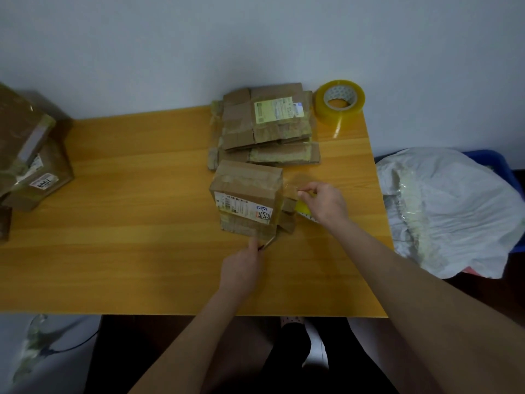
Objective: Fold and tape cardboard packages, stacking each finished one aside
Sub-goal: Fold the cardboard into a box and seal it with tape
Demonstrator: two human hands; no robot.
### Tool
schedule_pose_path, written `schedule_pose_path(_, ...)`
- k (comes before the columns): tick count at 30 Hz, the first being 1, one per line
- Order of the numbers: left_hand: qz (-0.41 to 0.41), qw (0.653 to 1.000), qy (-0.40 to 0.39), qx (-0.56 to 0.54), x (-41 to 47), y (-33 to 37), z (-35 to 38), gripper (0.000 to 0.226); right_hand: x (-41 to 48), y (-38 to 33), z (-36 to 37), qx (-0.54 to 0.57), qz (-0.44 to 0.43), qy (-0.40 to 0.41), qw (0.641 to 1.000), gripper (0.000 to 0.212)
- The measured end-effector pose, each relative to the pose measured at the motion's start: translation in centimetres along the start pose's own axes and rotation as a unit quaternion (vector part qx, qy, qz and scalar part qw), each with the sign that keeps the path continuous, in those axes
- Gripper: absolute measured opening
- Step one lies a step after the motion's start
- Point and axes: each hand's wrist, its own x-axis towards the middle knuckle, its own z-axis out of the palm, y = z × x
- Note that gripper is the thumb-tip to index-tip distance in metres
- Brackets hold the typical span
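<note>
Cardboard package (246, 177) with printed label (241, 206), left hand (241, 265) pinching its near edge, right hand (325, 202) pinching tape strip (290, 186), stacked box (58, 167) marked 7908.

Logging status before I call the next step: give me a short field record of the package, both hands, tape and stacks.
package: folded cardboard, flat at the centre of the table
right hand: pinches tape strip at package's right side
left hand: grip on tape end at package's near edge, apparently
tape roll: lying flat, far right corner
flat cardboard: stacked behind package
finished packages: stacked at table's left end
</note>
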Motion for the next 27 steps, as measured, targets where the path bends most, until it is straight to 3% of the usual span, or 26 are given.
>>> schedule_pose_path(5,0.037,0.98,0.153,-0.12,0.2,3.4,-5.3,0.02,-0.1,-0.2,-0.2,0.0,0.002,0.007,1.0,0.023)
schedule_pose_path(12,-0.002,0.994,0.104,-0.032,3.3,6.0,-7.8,0.035,-0.5,-0.8,-0.6,-0.011,0.025,0.009,1.0,0.023)
schedule_pose_path(27,0.004,0.996,0.057,0.063,4.3,7.0,-9.2,0.027,-1.5,-2.3,-1.9,-0.114,-0.023,0.019,0.993,0.024)
